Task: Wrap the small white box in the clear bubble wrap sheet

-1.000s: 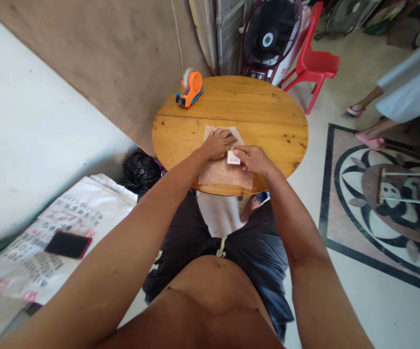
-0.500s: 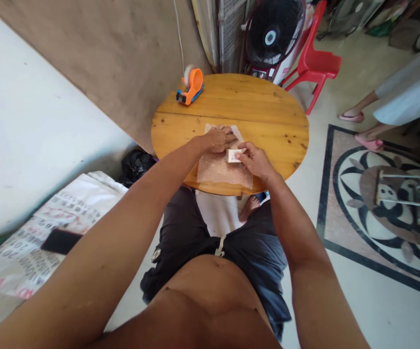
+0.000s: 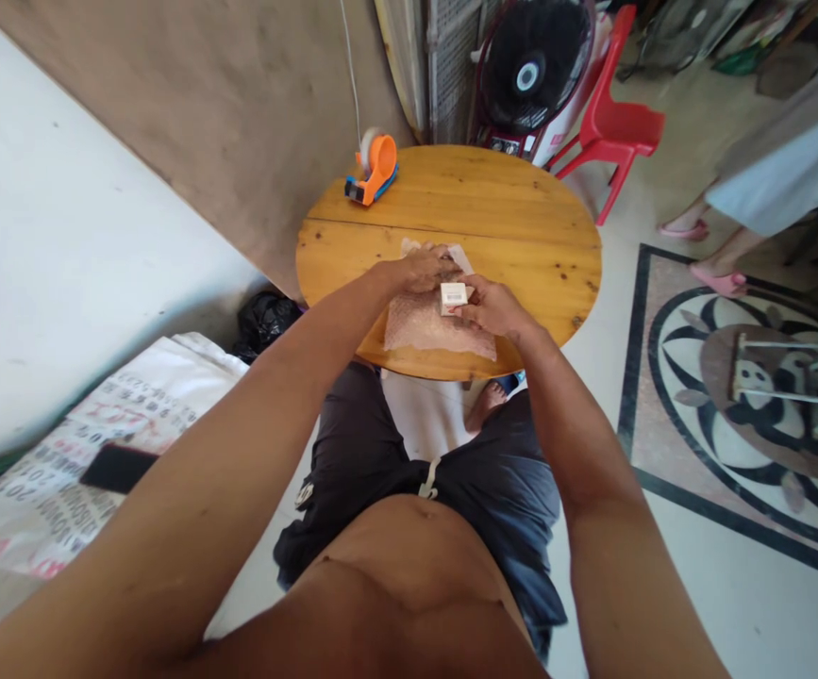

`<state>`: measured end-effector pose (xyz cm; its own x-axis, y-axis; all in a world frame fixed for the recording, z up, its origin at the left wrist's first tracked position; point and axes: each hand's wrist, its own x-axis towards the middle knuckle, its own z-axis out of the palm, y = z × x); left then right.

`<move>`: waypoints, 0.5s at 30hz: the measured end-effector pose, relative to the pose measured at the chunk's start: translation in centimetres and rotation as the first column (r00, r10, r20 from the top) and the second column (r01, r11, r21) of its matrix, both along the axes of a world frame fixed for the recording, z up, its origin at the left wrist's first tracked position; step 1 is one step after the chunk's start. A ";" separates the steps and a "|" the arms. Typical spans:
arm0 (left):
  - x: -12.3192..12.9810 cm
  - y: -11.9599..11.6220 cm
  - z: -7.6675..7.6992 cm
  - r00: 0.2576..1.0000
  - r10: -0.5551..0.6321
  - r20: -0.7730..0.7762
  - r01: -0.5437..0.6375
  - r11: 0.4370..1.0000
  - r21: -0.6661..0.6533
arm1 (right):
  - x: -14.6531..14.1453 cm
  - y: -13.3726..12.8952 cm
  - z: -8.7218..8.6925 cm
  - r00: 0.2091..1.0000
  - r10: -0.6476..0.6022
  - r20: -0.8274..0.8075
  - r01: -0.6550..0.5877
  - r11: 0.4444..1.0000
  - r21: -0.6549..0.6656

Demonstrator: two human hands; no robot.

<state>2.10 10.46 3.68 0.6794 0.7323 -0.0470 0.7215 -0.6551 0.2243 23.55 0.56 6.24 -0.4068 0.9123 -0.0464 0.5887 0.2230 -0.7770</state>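
Note:
A sheet of bubble wrap (image 3: 426,332) lies spread on the round wooden table (image 3: 522,203) in front of me. My right hand (image 3: 492,305) grips a small white box (image 3: 454,298) by its right side, over the middle of the sheet. Print that looks like a label shows on the box's upward face. Across the far part of the wrap lies my left hand (image 3: 428,270), palm down with its fingers stretched to the right, just beyond the box. Its fingertips are partly hard to make out.
An orange and blue tape dispenser (image 3: 375,170) stands at the table's far left. Behind the table are a black fan (image 3: 532,71) and a red chair (image 3: 621,123). Another person in pink slippers (image 3: 718,280) stands at right. A dark phone (image 3: 118,469) rests on white printed sacks (image 3: 158,396) at left.
The small box has been turned in my right hand, so its printed face now shows. My left hand stays on the wrap. The other person's legs have shifted slightly left.

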 end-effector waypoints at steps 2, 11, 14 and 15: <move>0.1 -0.1 0.1 1.000 0.013 -0.003 -0.013 1.000 -0.004 | -0.1 0.0 0.0 1.000 -0.005 -0.006 0.005 1.000 -0.007; 0.0 0.0 0.0 1.000 0.014 -0.003 -0.014 1.000 0.021 | -1.2 -0.2 0.8 0.996 -0.051 -0.076 0.051 0.999 0.007; -0.1 0.3 -0.5 1.000 0.004 0.006 -0.004 0.999 0.041 | -1.3 -0.2 -0.4 0.998 -0.048 -0.039 0.050 0.997 0.059; -0.1 0.5 -0.7 1.000 0.003 0.024 -0.005 0.998 0.057 | -1.2 -0.2 -0.8 0.999 -0.040 -0.020 0.042 0.995 0.095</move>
<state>1.96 10.96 3.02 0.6768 0.7360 0.0117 0.7190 -0.6644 0.2039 22.34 0.41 5.42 -0.3686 0.9283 0.0490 0.5848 0.2726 -0.7640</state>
